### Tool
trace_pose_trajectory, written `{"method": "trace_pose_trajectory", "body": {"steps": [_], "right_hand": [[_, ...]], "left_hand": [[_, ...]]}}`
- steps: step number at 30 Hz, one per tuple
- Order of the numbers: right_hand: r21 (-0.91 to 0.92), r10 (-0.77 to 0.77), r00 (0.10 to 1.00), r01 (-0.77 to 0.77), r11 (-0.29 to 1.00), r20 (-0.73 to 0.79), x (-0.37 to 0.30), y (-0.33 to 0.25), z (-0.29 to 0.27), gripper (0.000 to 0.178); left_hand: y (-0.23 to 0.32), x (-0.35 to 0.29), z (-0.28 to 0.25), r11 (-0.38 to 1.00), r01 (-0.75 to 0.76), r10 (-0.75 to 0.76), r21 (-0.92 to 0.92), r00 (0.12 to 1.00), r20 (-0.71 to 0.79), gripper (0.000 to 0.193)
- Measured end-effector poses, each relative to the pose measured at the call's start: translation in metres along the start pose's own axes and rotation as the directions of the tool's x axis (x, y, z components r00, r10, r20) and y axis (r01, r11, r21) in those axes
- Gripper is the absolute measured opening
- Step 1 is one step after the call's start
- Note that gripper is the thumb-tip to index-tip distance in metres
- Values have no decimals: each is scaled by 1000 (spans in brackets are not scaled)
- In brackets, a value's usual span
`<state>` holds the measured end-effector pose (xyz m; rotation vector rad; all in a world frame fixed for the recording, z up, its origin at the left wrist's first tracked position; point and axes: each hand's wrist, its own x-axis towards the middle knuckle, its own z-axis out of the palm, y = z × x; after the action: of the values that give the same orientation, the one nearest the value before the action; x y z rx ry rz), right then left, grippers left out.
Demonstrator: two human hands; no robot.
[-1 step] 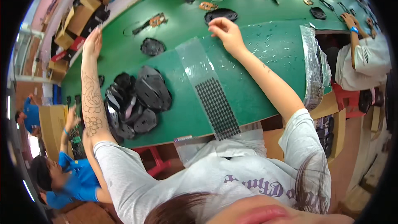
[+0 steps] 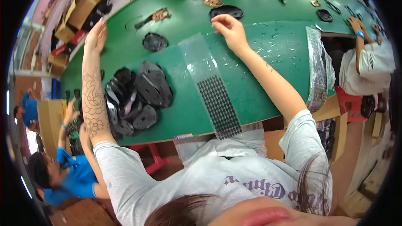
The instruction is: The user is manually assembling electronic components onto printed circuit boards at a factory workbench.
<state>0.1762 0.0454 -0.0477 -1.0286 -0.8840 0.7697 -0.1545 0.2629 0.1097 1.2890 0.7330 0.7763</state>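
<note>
My left hand (image 2: 96,38) is stretched out at the table's far left edge, its fingers extended and nothing visible in it. My right hand (image 2: 231,31) hovers just below a black oval plastic shell (image 2: 226,13); its fingers are loosely curled, with thumb and fingertips apart. Whether it touches the shell I cannot tell. Between my arms lies a clear plastic sheet (image 2: 193,54) bearing rows of small black round pads (image 2: 219,106). Beside my left forearm is a pile of black plastic shells (image 2: 153,84). Another dark shell (image 2: 154,41) lies alone farther back.
On the green table (image 2: 184,119), orange circuit boards with cables (image 2: 161,14) lie toward the back. Clear plastic packaging (image 2: 317,69) stands at the right. Cardboard boxes (image 2: 86,10) sit beyond the left edge. A co-worker in blue (image 2: 77,180) is at left, another in white (image 2: 368,65) at right.
My left hand has shifted slightly farther out and to the right. The right hand has barely moved. The hands of the co-worker in blue have moved a little.
</note>
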Motion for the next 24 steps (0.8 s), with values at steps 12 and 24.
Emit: {"method": "trace_pose_trajectory", "body": {"steps": [12,24], "right_hand": [[148,117,957,-161,976,267,-11,-7,0,10],[-178,149,952,-103,979,269,-6,3,-4,22]], "left_hand": [[-146,-86,206,977,-198,213,83,947,-242,43],[-177,-87,214,958,-132,171,253,975,-139,46]]}}
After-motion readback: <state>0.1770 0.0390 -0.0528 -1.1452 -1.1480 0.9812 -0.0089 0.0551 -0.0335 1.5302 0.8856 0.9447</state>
